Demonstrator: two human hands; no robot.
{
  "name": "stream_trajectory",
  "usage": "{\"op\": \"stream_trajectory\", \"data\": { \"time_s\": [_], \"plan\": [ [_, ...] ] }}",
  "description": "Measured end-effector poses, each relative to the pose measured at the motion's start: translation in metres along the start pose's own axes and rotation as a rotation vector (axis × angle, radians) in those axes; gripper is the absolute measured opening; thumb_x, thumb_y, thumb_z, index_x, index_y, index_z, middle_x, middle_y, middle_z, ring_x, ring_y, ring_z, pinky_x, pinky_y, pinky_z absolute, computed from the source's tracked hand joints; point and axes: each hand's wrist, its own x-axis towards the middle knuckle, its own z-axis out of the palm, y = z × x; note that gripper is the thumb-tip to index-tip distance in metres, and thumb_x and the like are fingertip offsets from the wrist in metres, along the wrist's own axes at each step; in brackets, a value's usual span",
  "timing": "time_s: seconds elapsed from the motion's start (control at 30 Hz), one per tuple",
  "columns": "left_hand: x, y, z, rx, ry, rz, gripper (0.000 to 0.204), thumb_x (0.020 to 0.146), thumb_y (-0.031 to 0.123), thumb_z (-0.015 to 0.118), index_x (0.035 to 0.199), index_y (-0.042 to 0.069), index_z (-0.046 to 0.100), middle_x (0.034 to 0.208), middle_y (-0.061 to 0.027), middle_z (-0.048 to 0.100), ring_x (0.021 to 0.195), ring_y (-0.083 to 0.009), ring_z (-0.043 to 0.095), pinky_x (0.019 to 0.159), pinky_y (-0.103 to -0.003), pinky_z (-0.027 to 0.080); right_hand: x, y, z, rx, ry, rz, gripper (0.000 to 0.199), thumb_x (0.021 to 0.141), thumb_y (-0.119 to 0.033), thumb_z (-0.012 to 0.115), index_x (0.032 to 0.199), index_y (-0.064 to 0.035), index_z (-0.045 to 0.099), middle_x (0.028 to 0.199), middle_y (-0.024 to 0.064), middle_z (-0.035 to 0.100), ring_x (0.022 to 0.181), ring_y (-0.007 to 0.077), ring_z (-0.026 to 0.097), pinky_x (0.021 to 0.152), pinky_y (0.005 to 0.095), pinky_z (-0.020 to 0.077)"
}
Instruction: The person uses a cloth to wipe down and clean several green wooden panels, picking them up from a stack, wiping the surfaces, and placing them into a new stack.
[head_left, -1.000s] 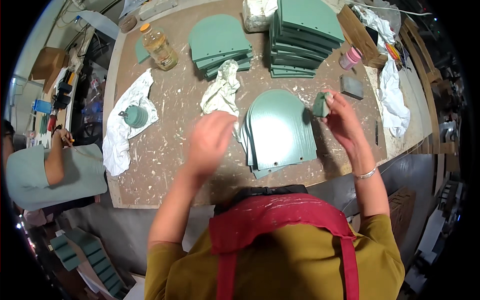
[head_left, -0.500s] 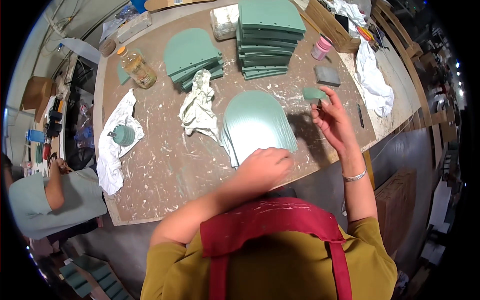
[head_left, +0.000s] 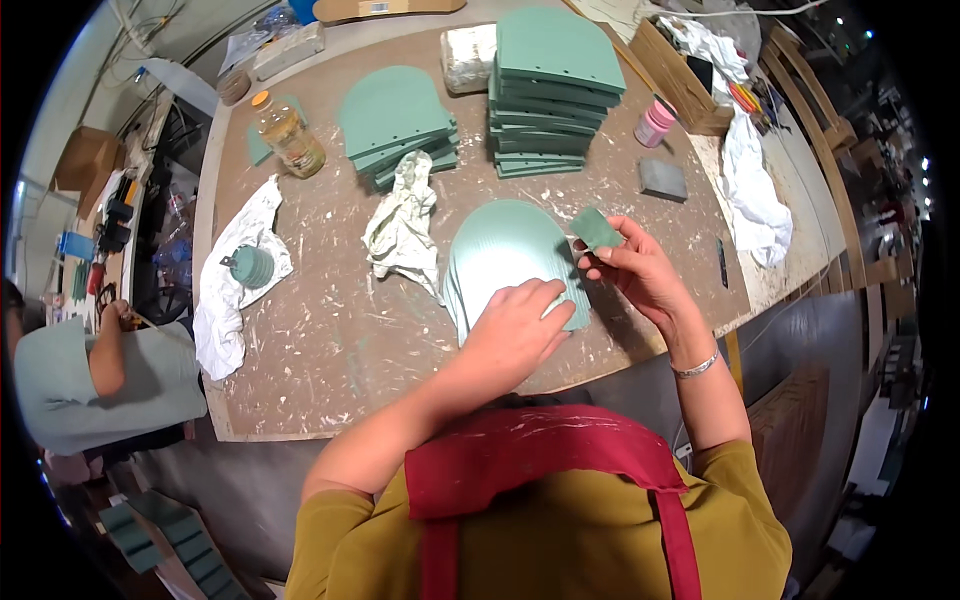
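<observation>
Green everywhere on this bench. So the arched green panel sits flat on the paint-speckled worktable, right at the near edge in front of the person, on top of a few more of the same shape. The left hand is pressed palm-down on the panel's lower right corner, fingers spread flat, not gripping anything, just pinning it. The right hand is just off the panel's right edge, lifted a bit, pinching a small green sanding pad between thumb and fingertips, so the pad hovers right beside the panel's upper right curve. A crumpled white rag lies just left of the panel. Further back are two stacks of green panels, a pink jar and a bottle of amber liquid.
</observation>
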Motion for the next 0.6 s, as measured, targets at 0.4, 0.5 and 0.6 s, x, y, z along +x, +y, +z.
{"op": "stream_trajectory", "data": {
  "time_s": [0.4, 0.5, 0.6],
  "plan": [
    [-0.014, -0.025, 0.006, -0.321, 0.133, -0.29, 0.048, 0.09, 0.013, 0.071, 0.134, 0.007, 0.055, 0.125, -0.0095, 0.062, 0.11, -0.0283, 0.062, 0.091, -0.037, 0.05, 0.006, 0.001, 0.037, -1.061, 0.018, -0.681, 0.064, 0.079, 0.012, 0.062, 0.139, -0.0039, 0.045, 0.119, 0.0178, 0.066, 0.108, 0.0362, 0.066, 0.089, 0.0402, 0.0541],
    [-0.012, -0.03, 0.002, -1.005, 0.159, -0.627, 0.077, 0.09, 0.016, 0.074, 0.153, 0.005, 0.031, 0.135, -0.0169, 0.056, 0.11, -0.0249, 0.063, 0.091, -0.036, 0.052, 0.007, 0.001, 0.042, -1.209, -0.072, -0.89, 0.086, 0.071, 0.017, 0.058, 0.151, -0.0049, 0.036, 0.118, 0.017, 0.069, 0.103, 0.0372, 0.067, 0.085, 0.0412, 0.0555],
    [-0.008, -0.03, 0.003, -0.988, 0.222, -0.581, 0.089, 0.086, 0.011, 0.078, 0.156, 0.007, 0.023, 0.14, -0.0173, 0.052, 0.114, -0.0265, 0.061, 0.092, -0.037, 0.051, 0.007, 0.005, 0.041, -1.182, -0.068, -0.947, 0.087, 0.069, 0.018, 0.058, 0.151, -0.0043, 0.035, 0.119, 0.0167, 0.069, 0.102, 0.0368, 0.067, 0.085, 0.0416, 0.0552]
  ]
}}
